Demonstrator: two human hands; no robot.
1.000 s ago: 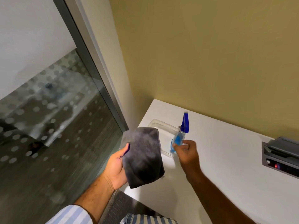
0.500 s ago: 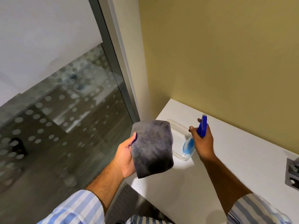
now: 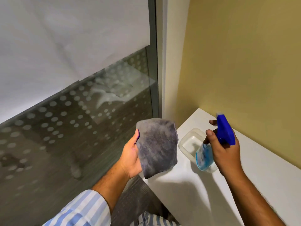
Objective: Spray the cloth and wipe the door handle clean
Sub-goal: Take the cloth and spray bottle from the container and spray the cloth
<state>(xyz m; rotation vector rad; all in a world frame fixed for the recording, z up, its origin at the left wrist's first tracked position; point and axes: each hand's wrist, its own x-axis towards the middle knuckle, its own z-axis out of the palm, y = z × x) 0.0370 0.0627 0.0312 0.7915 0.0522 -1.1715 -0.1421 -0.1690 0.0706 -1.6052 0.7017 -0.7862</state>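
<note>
The right hand (image 3: 225, 149) is closed around the neck of a spray bottle (image 3: 211, 144), held above the white countertop (image 3: 211, 190) with its long axis tilted: the blue trigger head is uppermost and toward the wall, the clear body with blue liquid hangs down and to the left, and the nozzle tip points up and left, roughly toward the cloth. One finger is stretched in front of the trigger; whether it presses cannot be told. The left hand (image 3: 132, 154) holds a grey microfibre cloth (image 3: 156, 145) spread flat against the palm, thumb pinning its left edge, the cloth facing the bottle with its longer side running up and down and its lower corner drooping past the counter edge. Just behind the bottle, on the counter near the corner, sits a clear plastic container (image 3: 190, 141), partly hidden by the bottle. The counter meets a yellow wall (image 3: 244, 62) on the right; to the left stands a glass panel (image 3: 73, 128) in a grey metal frame, frosted white above and dotted lower down, with blurred reflections. Striped shirt sleeves (image 3: 84, 209) are cut off at the bottom edge.
</note>
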